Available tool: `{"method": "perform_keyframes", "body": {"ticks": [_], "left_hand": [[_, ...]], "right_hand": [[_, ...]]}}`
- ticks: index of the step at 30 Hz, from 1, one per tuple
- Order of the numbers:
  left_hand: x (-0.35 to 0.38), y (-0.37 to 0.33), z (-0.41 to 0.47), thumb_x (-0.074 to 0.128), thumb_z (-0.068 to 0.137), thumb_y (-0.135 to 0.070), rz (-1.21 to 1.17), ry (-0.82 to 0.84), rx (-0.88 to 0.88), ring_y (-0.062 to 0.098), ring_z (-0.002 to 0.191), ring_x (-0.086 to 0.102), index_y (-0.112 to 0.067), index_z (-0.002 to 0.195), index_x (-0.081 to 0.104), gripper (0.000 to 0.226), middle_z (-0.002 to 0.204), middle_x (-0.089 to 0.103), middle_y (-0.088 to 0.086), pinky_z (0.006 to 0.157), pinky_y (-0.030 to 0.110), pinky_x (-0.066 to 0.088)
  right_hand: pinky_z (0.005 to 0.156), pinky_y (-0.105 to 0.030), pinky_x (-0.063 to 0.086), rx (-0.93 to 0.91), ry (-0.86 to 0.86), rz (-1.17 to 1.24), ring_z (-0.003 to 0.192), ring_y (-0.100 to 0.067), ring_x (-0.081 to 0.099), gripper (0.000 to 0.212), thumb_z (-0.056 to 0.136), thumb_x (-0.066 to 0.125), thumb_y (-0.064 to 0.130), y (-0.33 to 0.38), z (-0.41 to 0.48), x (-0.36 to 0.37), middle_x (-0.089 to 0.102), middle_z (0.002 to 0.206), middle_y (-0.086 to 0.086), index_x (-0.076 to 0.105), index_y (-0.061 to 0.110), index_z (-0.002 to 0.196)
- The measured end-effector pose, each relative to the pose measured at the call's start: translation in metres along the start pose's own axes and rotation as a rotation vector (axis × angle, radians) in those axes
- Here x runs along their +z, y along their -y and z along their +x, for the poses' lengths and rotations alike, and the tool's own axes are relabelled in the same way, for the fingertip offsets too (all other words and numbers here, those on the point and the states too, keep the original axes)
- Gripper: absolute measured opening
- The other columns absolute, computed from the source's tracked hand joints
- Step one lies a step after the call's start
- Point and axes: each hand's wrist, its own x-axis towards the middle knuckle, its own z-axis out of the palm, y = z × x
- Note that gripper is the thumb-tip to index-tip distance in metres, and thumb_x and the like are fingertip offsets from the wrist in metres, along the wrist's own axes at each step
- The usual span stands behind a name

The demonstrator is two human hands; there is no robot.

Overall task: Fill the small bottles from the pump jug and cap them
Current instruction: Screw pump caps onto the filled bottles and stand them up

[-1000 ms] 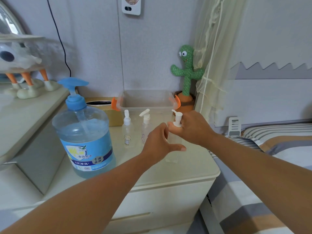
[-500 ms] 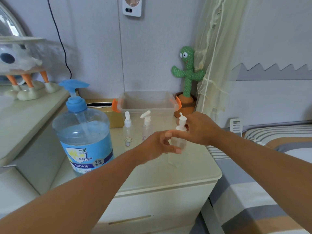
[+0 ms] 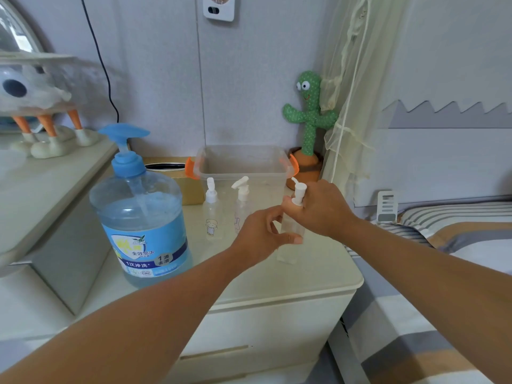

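Note:
A big blue pump jug [image 3: 140, 217] of blue liquid stands at the left of the nightstand top. Two small clear bottles with white pump caps stand in the middle: one with a cartoon print [image 3: 212, 214], one beside it [image 3: 241, 200]. A third small clear bottle [image 3: 291, 231] is at the right. My left hand [image 3: 261, 236] grips its body. My right hand [image 3: 318, 209] pinches its white pump cap [image 3: 298, 194] at the neck.
A clear plastic bin [image 3: 243, 164] with orange handles stands behind the bottles, a tan tissue box [image 3: 177, 176] to its left. A green cactus toy [image 3: 309, 120] stands at the back right by a curtain. A striped bed lies to the right.
My left hand has closed around the third bottle's body, which it was only reaching for a second ago. My right hand stays on the pump cap.

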Motion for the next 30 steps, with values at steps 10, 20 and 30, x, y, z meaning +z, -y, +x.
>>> {"method": "perform_keyframes", "body": {"ticks": [10, 20, 30], "left_hand": [[0.01, -0.006, -0.009, 0.086, 0.07, -0.034, 0.049, -0.133, -0.047, 0.002, 0.054, 0.051, -0.024, 0.11, 0.065, 0.047, 0.086, 0.063, -0.015, 0.057, 0.011, 0.038], [-0.016, -0.032, -0.019, 0.077, 0.083, -0.012, 0.025, -0.004, -0.233, 0.018, 0.076, 0.069, -0.01, 0.142, 0.048, 0.066, 0.134, 0.057, 0.008, 0.083, 0.029, 0.056], [-0.05, -0.056, -0.033, 0.071, 0.088, -0.01, 0.082, 0.005, -0.207, 0.018, 0.083, 0.072, -0.01, 0.138, 0.052, 0.053, 0.135, 0.059, 0.005, 0.08, 0.029, 0.059]], "right_hand": [[0.046, -0.026, 0.025, 0.128, -0.018, 0.016, 0.04, -0.01, 0.032, 0.047, 0.081, 0.056, 0.042, 0.002, -0.002, 0.003, 0.032, 0.042, 0.007, 0.03, 0.022, 0.047], [0.058, -0.027, 0.035, 0.204, 0.078, -0.009, 0.065, -0.006, 0.049, 0.047, 0.074, 0.053, 0.075, 0.006, -0.01, -0.025, 0.044, 0.066, 0.022, 0.051, 0.031, 0.09], [0.082, -0.037, 0.049, 0.281, 0.16, 0.173, 0.097, -0.021, 0.06, 0.038, 0.081, 0.069, 0.04, 0.029, -0.003, -0.049, 0.065, 0.101, 0.002, 0.058, 0.021, 0.112]]}}
